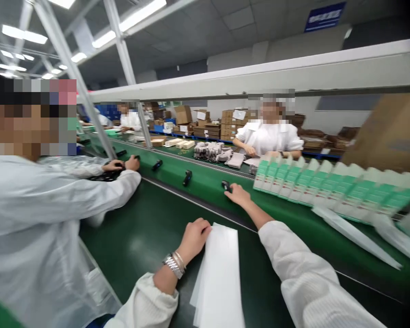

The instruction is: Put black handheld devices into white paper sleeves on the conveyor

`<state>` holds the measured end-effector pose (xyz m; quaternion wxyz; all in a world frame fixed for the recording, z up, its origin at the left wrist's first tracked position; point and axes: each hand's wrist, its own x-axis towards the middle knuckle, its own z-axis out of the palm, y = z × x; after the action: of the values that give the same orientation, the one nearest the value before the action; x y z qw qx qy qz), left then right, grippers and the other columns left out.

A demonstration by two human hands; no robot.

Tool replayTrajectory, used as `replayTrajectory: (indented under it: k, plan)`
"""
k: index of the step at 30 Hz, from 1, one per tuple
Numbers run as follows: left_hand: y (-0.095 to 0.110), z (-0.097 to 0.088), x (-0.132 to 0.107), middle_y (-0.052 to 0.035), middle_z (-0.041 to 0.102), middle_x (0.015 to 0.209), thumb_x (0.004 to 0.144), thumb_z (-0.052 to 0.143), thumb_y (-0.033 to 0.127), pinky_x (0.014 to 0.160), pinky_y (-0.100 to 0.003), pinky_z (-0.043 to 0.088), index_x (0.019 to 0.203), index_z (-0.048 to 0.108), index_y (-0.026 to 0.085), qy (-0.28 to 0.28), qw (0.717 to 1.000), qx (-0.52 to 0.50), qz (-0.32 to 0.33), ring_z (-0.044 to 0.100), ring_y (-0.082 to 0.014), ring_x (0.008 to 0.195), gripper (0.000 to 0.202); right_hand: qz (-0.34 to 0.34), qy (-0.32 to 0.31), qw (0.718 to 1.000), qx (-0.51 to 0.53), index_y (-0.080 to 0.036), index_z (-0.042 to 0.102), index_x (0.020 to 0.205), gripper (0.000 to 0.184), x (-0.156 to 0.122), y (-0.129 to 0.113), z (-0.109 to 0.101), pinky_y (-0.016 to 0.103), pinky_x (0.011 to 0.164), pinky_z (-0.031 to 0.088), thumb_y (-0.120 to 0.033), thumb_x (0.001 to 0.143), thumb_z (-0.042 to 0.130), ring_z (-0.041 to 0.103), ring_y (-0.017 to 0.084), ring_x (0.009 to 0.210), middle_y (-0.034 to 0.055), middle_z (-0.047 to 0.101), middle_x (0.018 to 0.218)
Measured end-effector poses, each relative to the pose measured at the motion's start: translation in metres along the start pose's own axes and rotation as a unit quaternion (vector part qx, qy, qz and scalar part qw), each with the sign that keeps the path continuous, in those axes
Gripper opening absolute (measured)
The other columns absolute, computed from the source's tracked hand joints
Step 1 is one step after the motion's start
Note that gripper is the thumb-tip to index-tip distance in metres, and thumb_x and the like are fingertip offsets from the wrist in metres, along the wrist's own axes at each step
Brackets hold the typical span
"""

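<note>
A stack of thin white sleeves (223,273) lies on the green tabletop before me, slightly fanned at the lower left. My left hand (195,234), with a silver watch and bangle at the wrist, is closed on the upper left edge of this stack. Stretched out over the green belt, my right hand (239,196) has thumb and fingers closed around a small black device (226,185). Its exact kind is too small to make out. Two more such black devices, a nearer one (187,177) and a farther one (157,165), lie on the belt to the left.
A row of green and white boxes (314,182) stands along the belt at right, with white sleeves (357,237) beside it. A co-worker (23,218) reaches over the belt at left. Another person (268,136) works opposite, near grey pieces (212,151). A white beam (259,75) crosses overhead.
</note>
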<state>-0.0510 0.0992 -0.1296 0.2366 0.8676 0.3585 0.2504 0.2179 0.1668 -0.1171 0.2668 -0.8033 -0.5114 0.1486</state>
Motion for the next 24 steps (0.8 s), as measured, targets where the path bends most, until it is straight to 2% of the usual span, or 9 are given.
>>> replayTrajectory:
  k: [2, 5, 8, 12, 14, 15, 17, 20, 24]
  plan:
    - [0.003, 0.002, -0.002, 0.0002, 0.058, 0.078, 0.093, 0.048, 0.022, 0.073, -0.027, 0.036, 0.073, 0.059, 0.018, 0.010, 1.000, 0.013, -0.001, 0.055, -0.0130, 0.074, 0.024, 0.039, -0.012, 0.999, 0.000, -0.012, 0.055, 0.121, 0.050, 0.016, -0.002, 0.003, 0.059, 0.099, 0.037, -0.039, 0.081, 0.065, 0.054, 0.041, 0.116, 0.0209, 0.054, 0.123]
    - [0.004, 0.003, -0.005, 0.0014, 0.062, 0.081, 0.092, 0.049, 0.019, 0.075, -0.026, 0.037, 0.075, 0.060, 0.018, 0.015, 1.000, 0.010, -0.005, 0.057, -0.0127, 0.077, 0.020, 0.065, -0.023, 0.997, 0.035, -0.009, 0.051, 0.124, 0.046, 0.031, -0.003, 0.011, 0.064, 0.098, 0.034, -0.028, 0.083, 0.058, 0.053, 0.044, 0.117, 0.0243, 0.055, 0.120]
    - [0.005, 0.002, -0.007, 0.0035, 0.064, 0.081, 0.092, 0.047, 0.015, 0.074, -0.023, 0.038, 0.083, 0.062, 0.020, 0.023, 1.000, 0.003, -0.004, 0.058, -0.0105, 0.075, 0.018, 0.052, -0.019, 0.991, 0.118, -0.011, 0.039, 0.136, 0.052, 0.030, -0.003, 0.015, 0.056, 0.098, 0.041, -0.022, 0.086, 0.048, 0.059, 0.036, 0.111, 0.0211, 0.058, 0.117]
    - [0.010, -0.005, -0.008, 0.0023, 0.064, 0.080, 0.094, 0.047, 0.017, 0.076, -0.024, 0.039, 0.085, 0.062, 0.019, 0.032, 0.999, -0.006, 0.038, 0.058, -0.0111, 0.076, 0.017, 0.014, -0.011, 0.963, 0.268, -0.018, 0.016, 0.146, 0.069, -0.002, -0.006, 0.008, 0.034, 0.083, 0.055, -0.029, 0.086, 0.048, 0.068, 0.023, 0.094, 0.0116, 0.063, 0.111]
    - [0.014, -0.008, -0.007, 0.0001, 0.064, 0.083, 0.094, 0.049, 0.020, 0.078, -0.025, 0.040, 0.083, 0.062, 0.019, 0.027, 0.997, -0.003, 0.072, 0.058, -0.0129, 0.081, 0.017, -0.017, -0.029, 0.920, 0.390, -0.024, 0.009, 0.146, 0.083, -0.031, -0.006, 0.000, 0.034, 0.076, 0.057, -0.036, 0.081, 0.059, 0.070, 0.021, 0.086, 0.0086, 0.063, 0.110]
    - [0.016, -0.009, -0.007, -0.0016, 0.063, 0.085, 0.095, 0.050, 0.023, 0.078, -0.026, 0.040, 0.082, 0.063, 0.018, 0.026, 0.996, 0.000, 0.082, 0.057, -0.0142, 0.084, 0.018, -0.039, -0.043, 0.886, 0.460, -0.027, 0.007, 0.146, 0.093, -0.047, -0.006, -0.004, 0.036, 0.075, 0.058, -0.039, 0.075, 0.067, 0.070, 0.022, 0.084, 0.0083, 0.062, 0.112]
    - [0.020, -0.010, -0.006, -0.0043, 0.060, 0.089, 0.095, 0.050, 0.027, 0.079, -0.028, 0.041, 0.081, 0.064, 0.017, 0.023, 0.995, 0.000, 0.096, 0.056, -0.0154, 0.086, 0.022, -0.081, -0.054, 0.855, 0.509, -0.034, 0.004, 0.145, 0.107, -0.076, -0.007, -0.012, 0.037, 0.071, 0.058, -0.045, 0.068, 0.076, 0.070, 0.021, 0.080, 0.0075, 0.059, 0.117]
    - [0.019, -0.008, 0.001, -0.0044, 0.056, 0.095, 0.092, 0.056, 0.029, 0.082, -0.029, 0.041, 0.084, 0.066, 0.017, 0.033, 0.994, -0.018, 0.106, 0.055, -0.0152, 0.088, 0.017, -0.154, -0.053, 0.858, 0.487, -0.038, 0.001, 0.148, 0.117, -0.098, -0.006, -0.016, 0.038, 0.071, 0.059, -0.052, 0.064, 0.081, 0.069, 0.021, 0.085, 0.0080, 0.056, 0.120]
    - [0.018, -0.005, 0.005, -0.0047, 0.053, 0.098, 0.091, 0.057, 0.026, 0.084, -0.028, 0.044, 0.084, 0.064, 0.017, 0.027, 0.990, -0.076, 0.120, 0.054, -0.0150, 0.091, 0.014, -0.216, -0.023, 0.871, 0.441, -0.038, 0.007, 0.151, 0.114, -0.104, -0.003, -0.010, 0.041, 0.084, 0.057, -0.062, 0.065, 0.078, 0.062, 0.022, 0.103, 0.0091, 0.049, 0.131]
